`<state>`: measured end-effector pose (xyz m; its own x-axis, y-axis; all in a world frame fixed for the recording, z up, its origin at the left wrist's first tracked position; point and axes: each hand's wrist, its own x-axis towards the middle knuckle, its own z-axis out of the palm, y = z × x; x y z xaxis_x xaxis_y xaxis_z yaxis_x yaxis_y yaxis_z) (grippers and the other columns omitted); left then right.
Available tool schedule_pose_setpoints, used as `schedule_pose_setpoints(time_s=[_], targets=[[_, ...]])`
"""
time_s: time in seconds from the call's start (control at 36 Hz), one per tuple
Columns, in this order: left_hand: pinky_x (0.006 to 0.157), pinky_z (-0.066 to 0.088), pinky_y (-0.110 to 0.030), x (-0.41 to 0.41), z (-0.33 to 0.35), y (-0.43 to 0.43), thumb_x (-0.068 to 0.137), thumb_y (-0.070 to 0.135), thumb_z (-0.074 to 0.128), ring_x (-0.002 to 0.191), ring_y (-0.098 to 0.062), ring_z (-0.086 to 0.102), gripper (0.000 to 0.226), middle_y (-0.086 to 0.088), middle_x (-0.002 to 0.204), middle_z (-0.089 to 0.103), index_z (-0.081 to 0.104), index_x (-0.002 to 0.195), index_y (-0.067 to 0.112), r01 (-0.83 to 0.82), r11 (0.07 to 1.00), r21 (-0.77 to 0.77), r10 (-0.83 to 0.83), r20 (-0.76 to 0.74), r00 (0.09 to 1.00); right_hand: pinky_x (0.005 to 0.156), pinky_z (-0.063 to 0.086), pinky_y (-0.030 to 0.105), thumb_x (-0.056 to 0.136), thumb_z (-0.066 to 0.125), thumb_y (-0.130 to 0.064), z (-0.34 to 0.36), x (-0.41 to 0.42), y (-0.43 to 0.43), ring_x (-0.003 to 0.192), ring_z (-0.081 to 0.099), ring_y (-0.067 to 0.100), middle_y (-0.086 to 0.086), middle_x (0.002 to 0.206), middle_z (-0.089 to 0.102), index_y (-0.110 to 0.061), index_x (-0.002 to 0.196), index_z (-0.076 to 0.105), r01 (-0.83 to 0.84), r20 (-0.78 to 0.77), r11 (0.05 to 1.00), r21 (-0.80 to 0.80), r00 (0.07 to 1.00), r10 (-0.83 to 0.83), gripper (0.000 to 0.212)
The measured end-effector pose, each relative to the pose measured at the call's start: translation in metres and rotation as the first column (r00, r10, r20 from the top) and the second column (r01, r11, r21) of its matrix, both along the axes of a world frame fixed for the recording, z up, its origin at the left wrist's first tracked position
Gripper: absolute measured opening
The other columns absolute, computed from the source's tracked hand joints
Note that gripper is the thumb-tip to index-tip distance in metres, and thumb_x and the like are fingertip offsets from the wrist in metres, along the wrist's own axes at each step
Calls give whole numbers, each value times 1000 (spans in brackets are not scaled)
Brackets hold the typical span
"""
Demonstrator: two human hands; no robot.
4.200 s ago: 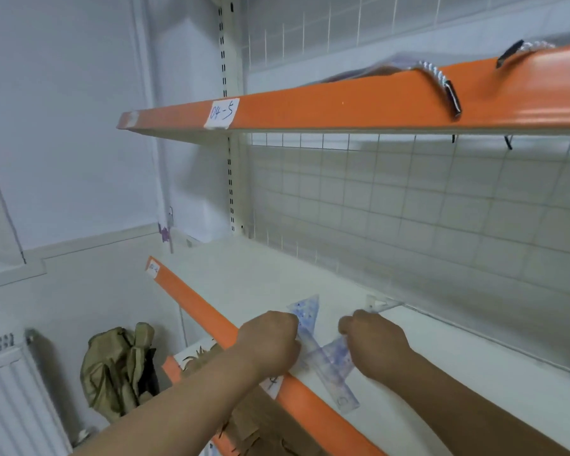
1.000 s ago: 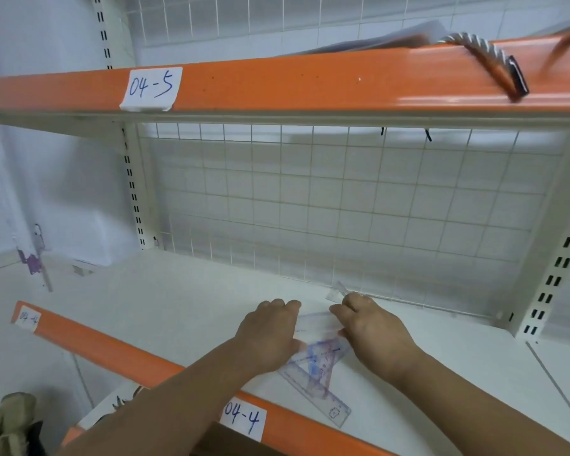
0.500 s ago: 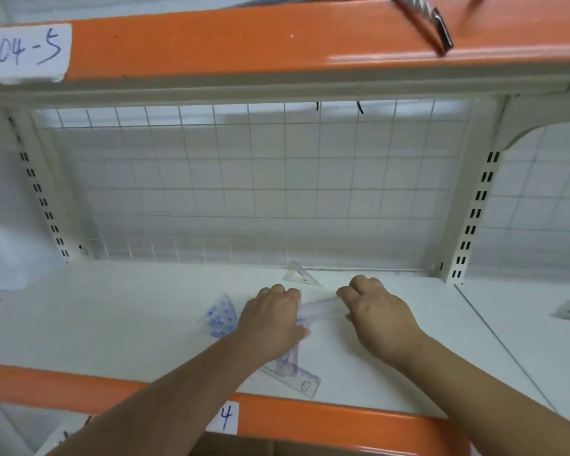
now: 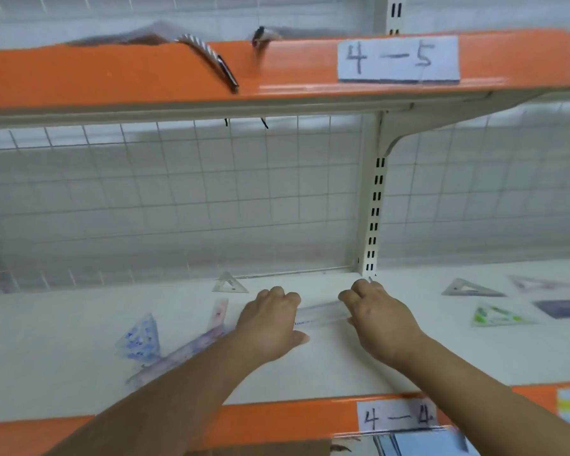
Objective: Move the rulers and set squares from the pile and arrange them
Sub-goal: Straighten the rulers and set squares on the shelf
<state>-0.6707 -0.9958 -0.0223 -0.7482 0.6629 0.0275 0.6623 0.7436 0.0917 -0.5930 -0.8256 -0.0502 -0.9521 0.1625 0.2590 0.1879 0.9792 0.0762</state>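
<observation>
Shifted rightward since before: one clear ruler (image 4: 321, 312), now apart from the pile (image 4: 178, 352); our left hand (image 4: 270, 320) and right hand (image 4: 375, 314) pinch its ends with curled fingers (image 4: 352, 294). Placement pending.

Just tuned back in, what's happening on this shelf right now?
A person is sorting on the white shelf labelled 4-4. The left hand and right hand each grip one end of a clear ruler. To the left, a blue set square, purple ruler and pink ruler lie in a loose cluster. A small clear set square sits at the back.
</observation>
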Motion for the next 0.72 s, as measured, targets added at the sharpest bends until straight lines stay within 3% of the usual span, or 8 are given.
schedule_pose_setpoints(time_s=[0.25, 0.39, 0.5, 0.61, 0.72], targets=[[93, 39, -33, 64, -1, 91, 88, 44, 62, 121, -23, 41, 54, -4, 127, 45, 45, 132, 19, 60, 998, -19, -60, -10, 998, 63, 38, 29, 90, 48, -6, 4, 81, 92, 108, 45, 25, 5, 116, 43, -15, 123, 46, 99, 31, 994, 44, 994, -100, 34], [92, 41, -34, 99, -4, 138, 92, 31, 59, 120, -25, 43, 45, -6, 126, 47, 45, 131, 16, 34, 999, -42, -35, -33, 999, 72, 45, 31, 91, 49, -9, 6, 132, 147, 114, 44, 24, 5, 122, 44, -16, 127, 45, 151, 36, 986, 65, 987, -154, 37], [86, 43, -33, 125, -8, 166, 94, 15, 53, 114, -25, 49, 29, -7, 121, 53, 52, 122, 13, -1, 998, -62, -2, -54, 999, 68, 42, 29, 91, 51, -11, 6, 169, 186, 115, 43, 22, 3, 121, 42, -18, 129, 43, 181, 49, 981, 72, 982, -185, 40], [69, 38, -29, 152, -12, 194, 92, 6, 47, 100, -24, 55, 11, -6, 103, 57, 54, 93, 15, -22, 997, -72, 16, -76, 997, 71, 46, 30, 91, 50, -11, 6, 201, 217, 117, 43, 23, 3, 121, 42, -18, 129, 43, 198, 57, 978, 60, 978, -202, 39], [68, 38, -29, 173, -15, 218, 94, 12, 45, 100, -25, 55, 13, -6, 107, 58, 57, 100, 13, -3, 999, -39, 0, -72, 997, 77, 47, 29, 91, 49, -10, 3, 226, 243, 120, 43, 23, 3, 124, 42, -18, 132, 42, 204, 61, 978, 41, 977, -206, 42]])
